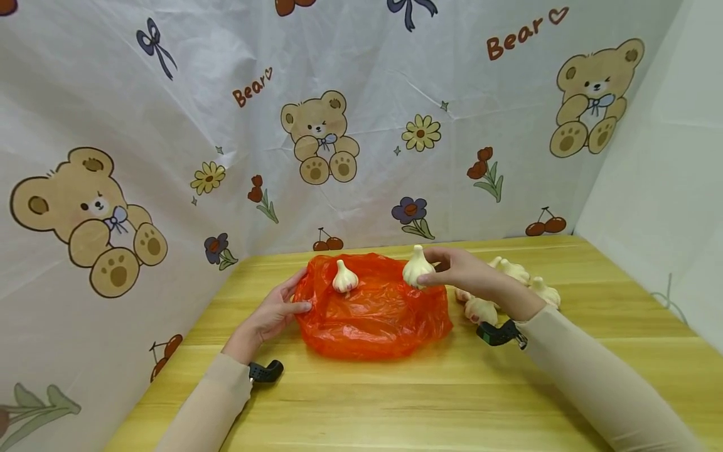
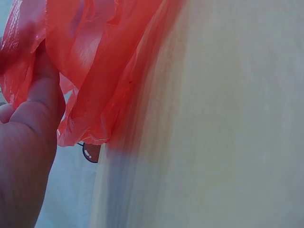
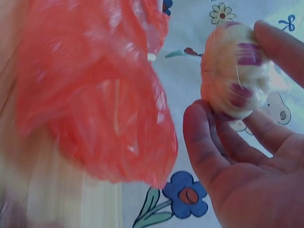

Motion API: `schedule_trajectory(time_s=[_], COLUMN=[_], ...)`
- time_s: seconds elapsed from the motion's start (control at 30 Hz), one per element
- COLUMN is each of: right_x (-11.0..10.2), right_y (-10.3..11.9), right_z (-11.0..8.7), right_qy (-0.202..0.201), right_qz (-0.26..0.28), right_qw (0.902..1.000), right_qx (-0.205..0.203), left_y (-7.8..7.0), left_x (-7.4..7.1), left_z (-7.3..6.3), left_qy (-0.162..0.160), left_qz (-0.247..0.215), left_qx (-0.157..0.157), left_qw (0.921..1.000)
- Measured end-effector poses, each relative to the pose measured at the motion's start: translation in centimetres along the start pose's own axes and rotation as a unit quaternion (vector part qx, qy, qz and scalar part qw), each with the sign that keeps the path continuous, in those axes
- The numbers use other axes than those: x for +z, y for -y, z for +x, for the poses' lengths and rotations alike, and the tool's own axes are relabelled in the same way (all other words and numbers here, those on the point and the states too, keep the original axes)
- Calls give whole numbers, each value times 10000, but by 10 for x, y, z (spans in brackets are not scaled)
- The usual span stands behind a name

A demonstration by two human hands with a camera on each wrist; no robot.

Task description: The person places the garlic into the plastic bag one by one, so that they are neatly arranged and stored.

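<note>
Lettering "Bear" (image 1: 248, 91) on patterned sheet (image 1: 361, 213), left grip (image 1: 275, 309) pinching the edge of a red plastic bag (image 1: 361, 339), garlic bulb (image 1: 345, 279) lying at its opening, second bulb (image 1: 416, 270) pinched by right grip (image 1: 460, 271) near the bag's right side, loose bulbs (image 1: 513, 272) on tabletop (image 1: 350, 408), another "Bear" (image 1: 515, 40) above.

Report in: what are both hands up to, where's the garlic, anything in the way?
Left hand gripping red bag. Right hand holding one bulb near the bag. More bulbs on table, to the right. Nothing visibly in the way.
</note>
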State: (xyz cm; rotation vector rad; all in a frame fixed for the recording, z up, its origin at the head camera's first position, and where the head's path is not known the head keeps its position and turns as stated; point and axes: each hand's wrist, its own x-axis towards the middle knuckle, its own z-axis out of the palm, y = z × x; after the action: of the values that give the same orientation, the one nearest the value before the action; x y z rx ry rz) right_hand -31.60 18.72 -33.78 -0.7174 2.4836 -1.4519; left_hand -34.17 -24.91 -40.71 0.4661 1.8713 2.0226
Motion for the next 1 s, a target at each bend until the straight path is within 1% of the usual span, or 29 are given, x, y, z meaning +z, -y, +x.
schedule_trajectory(time_s=[0.1,0.2,0.33,0.47,0.7,0.83,0.9,1.0], right_x=[4,9,17,26,34,40,44,50], right_y=[5,9,15,21,31,31,30,27], right_z=[11,23,38,50,68,80,86,95], right_qy=[-35,-107,-165,-247,-412,-507,-525,-532], right_qz=[29,63,201,285,246,164,101,111], right_qw=[10000,9999,9997,9993,9985,9975,9973,9975], right_qx=[-38,16,17,29,264,470,502,442], left_y=[-1,-2,-3,-2,-2,-1,-1,0], left_x=[0,0,0,0,-1,-1,-1,-1], left_z=[-1,-2,-2,-2,-1,-1,-1,0], left_qy=[-9,6,-9,-3,19,26,31,33], left_qz=[-5,12,32,41,-33,-24,-31,-33], left_qx=[-10,-13,7,7,29,36,32,43], left_qw=[10000,10000,10000,10000,10000,10000,10000,10000])
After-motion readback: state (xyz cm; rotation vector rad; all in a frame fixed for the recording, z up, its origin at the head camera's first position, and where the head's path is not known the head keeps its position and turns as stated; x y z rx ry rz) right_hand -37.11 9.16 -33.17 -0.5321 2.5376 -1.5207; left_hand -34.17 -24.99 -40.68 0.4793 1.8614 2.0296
